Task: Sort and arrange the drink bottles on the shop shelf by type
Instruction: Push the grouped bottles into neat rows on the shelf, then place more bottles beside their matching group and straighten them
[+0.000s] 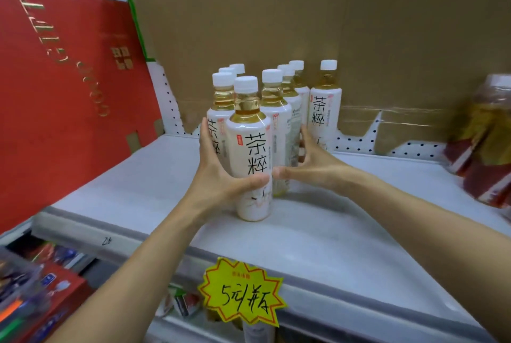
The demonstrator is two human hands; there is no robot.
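**While both grips close in on the front bottle, the other tea bottles stand behind it**

As the person reaches over the shelf (pixel 345 232), the left grip (pixel 218 174) is clamped on the front bottle (pixel 253 149). Its thumb lies across the lower label and its fingers run up the bottle's left side. This bottle is white, with a white cap and pale amber tea showing at the neck. It stands upright on the shelf, between the two grips.

The right grip (pixel 312 161) is spread apart, with fairly straight fingers. Its thumb tip touches the right side of the front bottle, just beside the left thumb. Its fingers press on the right row (pixel 276 121) of the same tea bottles, just behind the front one. I cannot tell if the fingers go around any bottle there.

Beyond the left grip's fingertips stands the left row (pixel 221 110), three bottles deep. The right row is also three deep. Further right of the right grip, a single bottle (pixel 326 105) of the same kind stands a little apart, near the cardboard sheet (pixel 276 24) at the back of the shelf.

Far to the right of the right grip are blurred amber bottles with red labels (pixel 486 143). Far to the left of the left grip leans a large red box (pixel 69 93). Below both wrists, a yellow price tag (pixel 243 291) hangs on the shelf's front edge.
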